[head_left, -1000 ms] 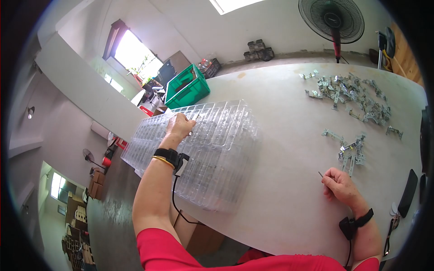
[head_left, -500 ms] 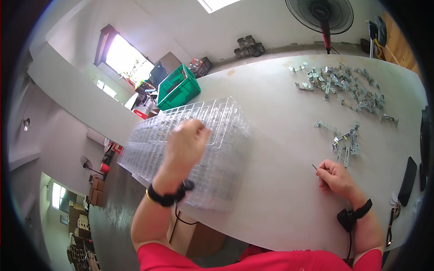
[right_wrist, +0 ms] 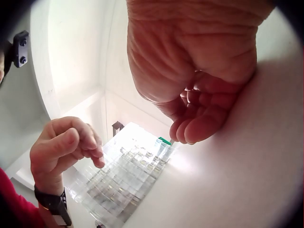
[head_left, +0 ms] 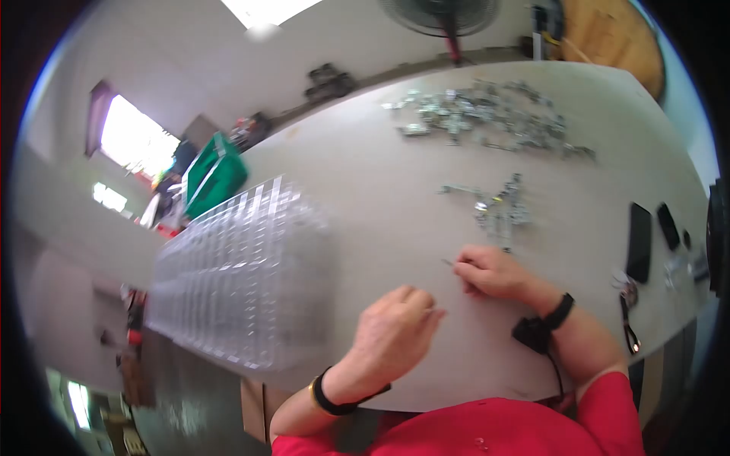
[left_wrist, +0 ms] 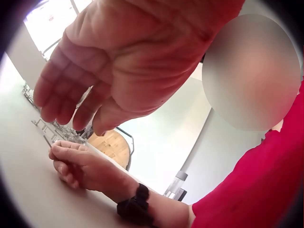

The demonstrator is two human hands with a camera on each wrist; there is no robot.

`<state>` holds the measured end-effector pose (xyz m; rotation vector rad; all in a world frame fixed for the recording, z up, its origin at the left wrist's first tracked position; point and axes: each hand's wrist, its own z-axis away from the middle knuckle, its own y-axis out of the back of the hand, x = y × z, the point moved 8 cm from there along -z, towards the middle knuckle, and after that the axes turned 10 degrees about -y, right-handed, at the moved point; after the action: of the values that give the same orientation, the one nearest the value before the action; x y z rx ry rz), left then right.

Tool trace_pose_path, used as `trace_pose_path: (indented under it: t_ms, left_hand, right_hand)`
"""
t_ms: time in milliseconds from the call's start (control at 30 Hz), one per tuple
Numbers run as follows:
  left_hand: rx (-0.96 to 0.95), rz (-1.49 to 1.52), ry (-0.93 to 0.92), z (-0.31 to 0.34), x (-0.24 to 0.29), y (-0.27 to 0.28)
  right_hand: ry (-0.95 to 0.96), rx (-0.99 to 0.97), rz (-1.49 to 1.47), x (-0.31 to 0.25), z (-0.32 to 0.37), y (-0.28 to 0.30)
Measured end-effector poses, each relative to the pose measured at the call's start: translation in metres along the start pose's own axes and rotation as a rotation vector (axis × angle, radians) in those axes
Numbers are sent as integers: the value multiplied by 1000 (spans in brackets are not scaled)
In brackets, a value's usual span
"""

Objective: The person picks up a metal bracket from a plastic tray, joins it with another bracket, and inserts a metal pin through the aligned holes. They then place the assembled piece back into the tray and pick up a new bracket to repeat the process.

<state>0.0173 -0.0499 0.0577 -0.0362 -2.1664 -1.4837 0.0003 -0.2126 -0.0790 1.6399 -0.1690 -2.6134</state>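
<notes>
My left hand (head_left: 395, 334) is over the table's near side, between the clear plastic boxes and my other hand. Its fingers bend loosely, and the left wrist view shows nothing in them. The right hand (head_left: 490, 272) rests at the tabletop and pinches a thin dark rod (left_wrist: 47, 140) between thumb and fingertips, one end sticking out. Just beyond that hand lies a small group of metal brackets (head_left: 506, 216). A larger pile of metal brackets (head_left: 471, 114) spreads farther back. To the left stand stacked clear plastic compartment boxes (head_left: 220, 289), with small parts visible inside in the right wrist view.
A green crate (head_left: 217, 178) stands behind the boxes. On the right side of the table (head_left: 380, 213) are a black phone-like slab (head_left: 639, 243), a smaller dark object (head_left: 668, 226) and a dark strap-like item (head_left: 628, 323). A fan (head_left: 449, 19) stands past the far edge.
My left hand has left the compartment boxes and come right and nearer, close to the right hand. The right hand keeps its pinch on the rod. The head view has turned to the right.
</notes>
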Motion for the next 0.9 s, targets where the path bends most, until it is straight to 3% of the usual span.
trace_pose_path:
  t_ms: [67, 167, 267, 333, 567, 900]
  left_hand:
    - [-6, 22, -27, -10, -1, -3]
    - [-40, 42, 73, -19, -11, -10]
    - [31, 59, 9, -34, -10, -13]
    - [18, 71, 33, -46, -12, -17]
    - [-19, 135, 130, -83, -38, -39]
    - [-104, 177, 106, -120, -46, -110]
  right_hand:
    - [-16, 33, -10, -3, 4, 4]
    - [-43, -27, 21, -6, 4, -1]
    - [56, -54, 201, -10, 8, -5]
    - [264, 24, 573, -17, 18, -13]
    - [94, -312, 622, -7, 46, -34]
    - [183, -392, 573, 0, 49, -36]
